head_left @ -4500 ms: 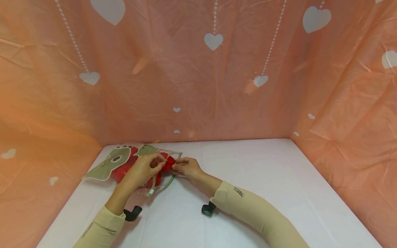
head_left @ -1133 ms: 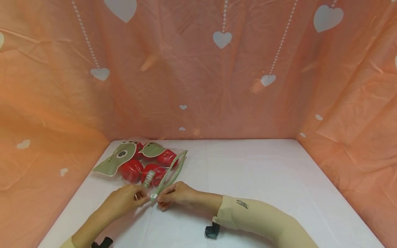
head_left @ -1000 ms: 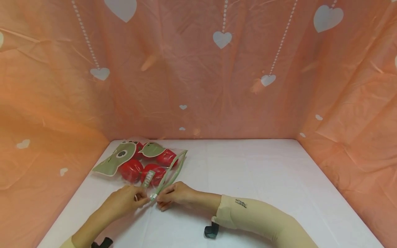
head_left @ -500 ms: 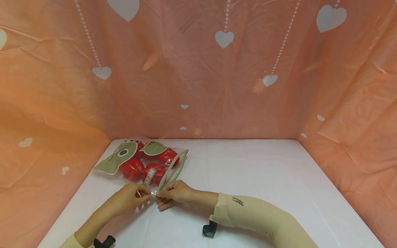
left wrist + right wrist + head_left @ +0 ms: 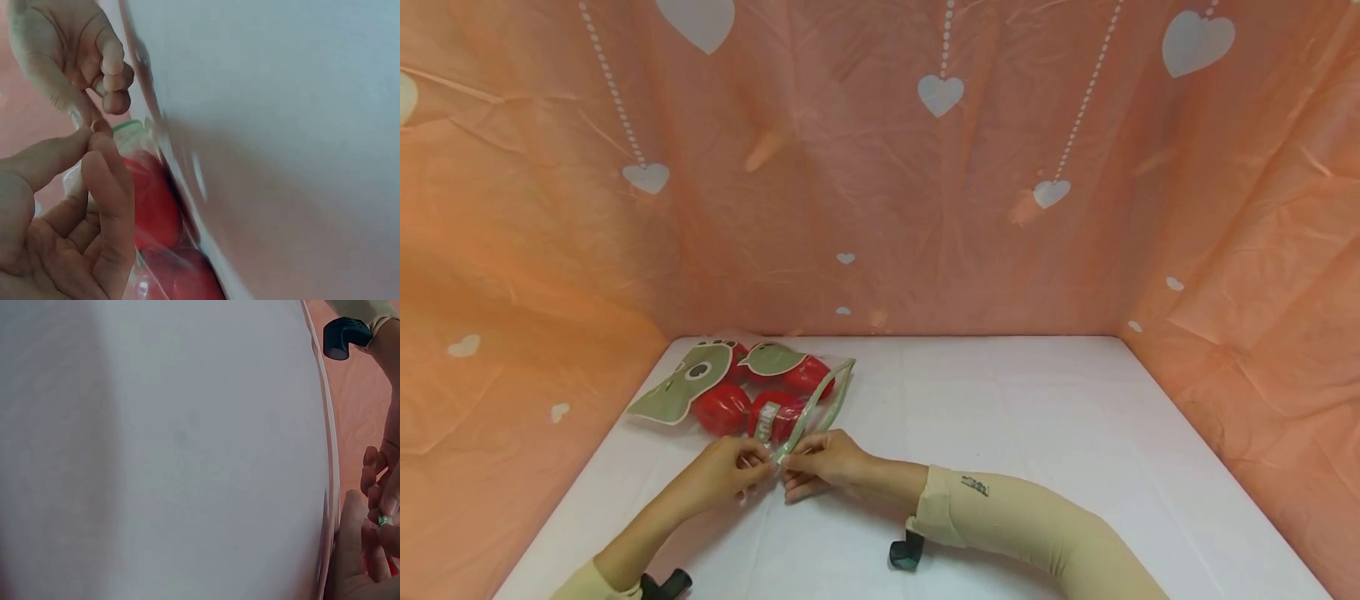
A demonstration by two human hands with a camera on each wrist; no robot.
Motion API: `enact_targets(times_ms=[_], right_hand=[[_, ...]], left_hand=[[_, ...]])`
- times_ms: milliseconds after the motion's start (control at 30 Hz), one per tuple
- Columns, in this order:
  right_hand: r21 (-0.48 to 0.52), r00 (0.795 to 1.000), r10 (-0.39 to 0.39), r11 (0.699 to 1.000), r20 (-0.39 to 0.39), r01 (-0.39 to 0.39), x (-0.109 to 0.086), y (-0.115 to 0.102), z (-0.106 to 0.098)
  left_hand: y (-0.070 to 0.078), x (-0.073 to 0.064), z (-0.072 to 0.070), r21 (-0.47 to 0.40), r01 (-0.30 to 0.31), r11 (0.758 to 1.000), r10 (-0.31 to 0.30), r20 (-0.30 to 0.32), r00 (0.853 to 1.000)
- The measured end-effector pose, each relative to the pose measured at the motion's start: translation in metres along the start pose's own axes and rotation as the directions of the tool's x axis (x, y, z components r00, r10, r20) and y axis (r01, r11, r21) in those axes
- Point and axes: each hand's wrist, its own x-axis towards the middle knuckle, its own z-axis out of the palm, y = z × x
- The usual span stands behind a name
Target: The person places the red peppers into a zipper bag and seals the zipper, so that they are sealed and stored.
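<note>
A clear plastic zip bag (image 5: 658,402) with green animal prints lies at the back left in the head view. Several red, round, apple-like things (image 5: 721,408) fill it. Its green zip edge (image 5: 812,407) slants along the right side and gapes in the middle. At the bag's near corner my left hand (image 5: 727,473) pinches the plastic with thumb and forefinger. My right hand (image 5: 833,460) pinches the end of the zip edge beside it, fingertips close together. The right wrist view shows a small pale-green slider (image 5: 383,520) between the fingers; the fingertips mostly cover it.
A white-covered table (image 5: 1015,433) spreads out right of the bag. Orange curtains (image 5: 887,208) with white hearts stand around its back and sides. Black wrist cameras (image 5: 907,550) hang beneath both forearms.
Both hands have come down the zip edge from the middle of the bag to its near corner. During the last second they have shifted slightly away from the body with that corner.
</note>
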Motion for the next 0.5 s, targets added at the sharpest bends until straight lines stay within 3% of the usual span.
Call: enact_targets(times_ms=[267,500], right_hand=[[-0.087,0.996,-0.087,0.992,-0.009,0.086,0.0020,-0.0001,-0.0033],[-0.107,0.994,-0.106,0.989,-0.035,0.101,0.0039,-0.0005,-0.0041]], left_hand=[[0.0045,0.0044,0.0048,-0.008,0.003,1.000,-0.003,-0.031,1.000],[0.0065,0.0078,0.0072,-0.023,-0.017,1.000,0.016,-0.039,0.999]])
